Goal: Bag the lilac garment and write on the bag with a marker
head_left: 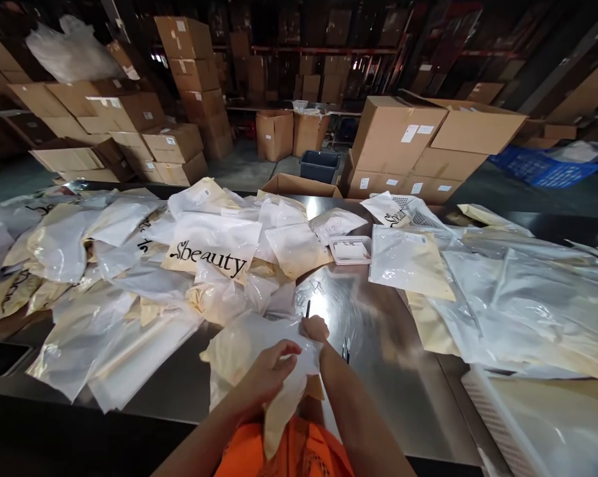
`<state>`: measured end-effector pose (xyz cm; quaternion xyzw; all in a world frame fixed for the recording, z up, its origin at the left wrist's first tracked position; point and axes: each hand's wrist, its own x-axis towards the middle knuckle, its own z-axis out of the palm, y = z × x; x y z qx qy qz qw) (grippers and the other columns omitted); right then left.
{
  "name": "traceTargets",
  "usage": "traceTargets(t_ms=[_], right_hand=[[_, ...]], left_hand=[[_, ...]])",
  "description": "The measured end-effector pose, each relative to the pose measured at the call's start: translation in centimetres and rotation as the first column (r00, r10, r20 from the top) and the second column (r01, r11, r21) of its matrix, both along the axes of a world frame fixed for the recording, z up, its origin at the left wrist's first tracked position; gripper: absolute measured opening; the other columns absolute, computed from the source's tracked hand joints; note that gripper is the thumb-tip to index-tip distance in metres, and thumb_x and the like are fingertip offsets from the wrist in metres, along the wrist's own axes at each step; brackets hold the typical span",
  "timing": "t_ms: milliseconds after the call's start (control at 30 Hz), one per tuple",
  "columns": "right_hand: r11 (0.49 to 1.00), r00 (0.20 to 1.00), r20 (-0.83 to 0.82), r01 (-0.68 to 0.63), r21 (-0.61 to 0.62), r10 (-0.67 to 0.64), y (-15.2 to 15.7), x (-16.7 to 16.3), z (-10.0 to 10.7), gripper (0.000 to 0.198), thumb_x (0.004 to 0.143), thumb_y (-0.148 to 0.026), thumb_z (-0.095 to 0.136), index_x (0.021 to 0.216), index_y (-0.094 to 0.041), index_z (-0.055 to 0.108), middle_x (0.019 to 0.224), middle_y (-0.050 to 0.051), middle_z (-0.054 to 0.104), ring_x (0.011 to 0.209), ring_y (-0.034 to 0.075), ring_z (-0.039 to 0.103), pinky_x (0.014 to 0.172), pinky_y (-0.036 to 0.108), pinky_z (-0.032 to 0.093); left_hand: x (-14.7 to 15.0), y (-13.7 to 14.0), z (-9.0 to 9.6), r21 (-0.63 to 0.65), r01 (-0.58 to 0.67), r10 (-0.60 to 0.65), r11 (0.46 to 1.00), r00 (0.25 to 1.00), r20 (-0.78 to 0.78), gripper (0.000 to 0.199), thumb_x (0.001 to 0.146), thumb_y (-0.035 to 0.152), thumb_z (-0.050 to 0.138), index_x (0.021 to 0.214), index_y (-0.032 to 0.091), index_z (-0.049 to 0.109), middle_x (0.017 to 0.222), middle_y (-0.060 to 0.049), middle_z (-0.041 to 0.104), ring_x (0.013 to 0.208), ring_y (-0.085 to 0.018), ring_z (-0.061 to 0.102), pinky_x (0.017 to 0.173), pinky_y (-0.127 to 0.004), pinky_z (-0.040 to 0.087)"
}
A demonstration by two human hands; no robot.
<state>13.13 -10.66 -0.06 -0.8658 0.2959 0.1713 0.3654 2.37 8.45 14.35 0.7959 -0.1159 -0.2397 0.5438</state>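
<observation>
Bag of crinkled, milky-white plastic [236, 341] spreads leftmost in my view, running beneath the left hand [275, 366], fingers loosely curved apart, to the right hand [315, 328] beside its edge, gripping a slim black pen-like stick [308, 308].

The camera looks forward and down from the head, left hand [273, 370] and right hand [316, 328] near, boxes [381, 138] far.

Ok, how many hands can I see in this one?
2. The left hand is over the pale bag in front of the person, and the right hand is by its upper right corner, gripping a slim dark object. No others show.
</observation>
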Motion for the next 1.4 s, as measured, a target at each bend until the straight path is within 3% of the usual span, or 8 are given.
traceTargets(t_ms=[167,333,467,633,833,1033,1167,1400], right_hand=[[0.983,0.987,0.057,0.145,0.113,-0.152,-6.3,-2.7,1.2,0.017,0.089,-0.027,0.052,0.091,-0.012,0.06,0.082,0.011,0.067,0.079,0.023,0.068,0.068,0.027,0.05],[0.952,0.899,0.342,0.2,0.23,-0.272,-11.3,-7.0,4.2,0.041,0.093,-0.051,0.037,0.109,-0.014,0.048,0.102,0.013,0.063,0.081,0.02,0.066,0.071,0.028,0.055],[0.974,0.863,0.505,-0.087,0.208,-0.03,-8.6,-11.1,5.1,0.061,0.094,-0.065,0.02,0.103,-0.014,0.053,0.104,0.017,0.063,0.097,0.027,0.065,0.09,0.044,0.056],[0.762,0.732,0.237,-0.645,-0.063,0.639,-2.2,-15.8,2.3,0.067,0.098,-0.048,0.041,0.152,-0.009,0.034,0.161,0.02,0.023,0.152,0.038,0.012,0.116,0.075,0.006],[0.637,0.625,0.154,-0.702,-0.32,0.765,-0.4,-18.8,-1.6,0.045,0.091,-0.045,0.067,0.123,-0.014,0.059,0.162,0.018,0.019,0.151,0.042,0.008,0.107,0.084,0.004],[0.624,0.582,0.25,-0.629,-0.463,0.773,-0.8,-19.3,-4.0,0.033,0.084,-0.038,0.075,0.098,-0.012,0.06,0.158,0.021,0.029,0.148,0.047,0.017,0.105,0.086,0.008],[0.663,0.622,0.233,-0.676,-0.321,0.748,-1.6,-18.6,-0.5,0.03,0.102,-0.036,0.048,0.121,-0.014,0.057,0.161,0.016,0.027,0.152,0.04,0.014,0.109,0.083,0.01],[0.736,0.736,0.107,-0.634,-0.235,0.668,-1.4,-17.0,9.7,0.029,0.105,-0.033,0.042,0.113,-0.016,0.065,0.105,0.012,0.066,0.093,0.029,0.065,0.081,0.042,0.049]], left_hand=[[0.5,0.7,-6.0,0.672,0.298,-0.546,0.678,0.816,0.189,0.074,0.089,0.045,0.061,0.157,0.038,0.033,0.165,-0.003,0.013,0.152,-0.045,0.003,0.106,-0.083,-0.007],[-3.4,-2.8,-11.6,0.782,0.217,-0.538,0.584,0.825,0.172,0.082,0.088,0.053,0.061,0.159,0.032,0.026,0.162,-0.011,0.004,0.148,-0.054,0.003,0.1,-0.088,-0.005],[-3.6,-4.5,-11.1,0.819,0.297,-0.619,0.491,0.781,0.088,0.096,0.08,0.053,0.073,0.16,0.03,0.024,0.163,-0.016,0.007,0.146,-0.057,0.011,0.099,-0.09,0.012],[-0.8,-2.0,-7.4,0.671,0.266,-0.575,0.692,0.764,0.292,0.039,0.096,0.048,0.051,0.116,0.023,0.074,0.116,-0.013,0.07,0.11,-0.038,0.063,0.097,-0.068,0.043],[-2.6,2.9,-14.6,0.719,-0.063,-0.621,0.692,0.456,0.637,0.063,0.09,0.043,0.06,0.149,0.024,0.051,0.16,-0.019,0.028,0.143,-0.051,0.031,0.105,-0.085,0.003],[-3.7,2.7,-18.1,0.777,-0.039,-0.638,0.629,0.545,0.544,0.063,0.09,0.04,0.059,0.151,0.028,0.047,0.161,-0.016,0.025,0.144,-0.051,0.027,0.105,-0.084,-0.009],[-2.1,3.0,-15.7,0.731,0.131,-0.602,0.67,0.671,0.432,0.072,0.092,0.048,0.06,0.154,0.018,0.042,0.157,-0.021,0.033,0.144,-0.048,0.03,0.108,-0.084,0.009],[0.4,2.8,-7.1,0.512,0.271,-0.516,0.815,0.741,0.43,0.038,0.1,0.023,0.044,0.134,0.016,0.059,0.109,-0.012,0.067,0.103,-0.028,0.063,0.09,-0.045,0.052]])
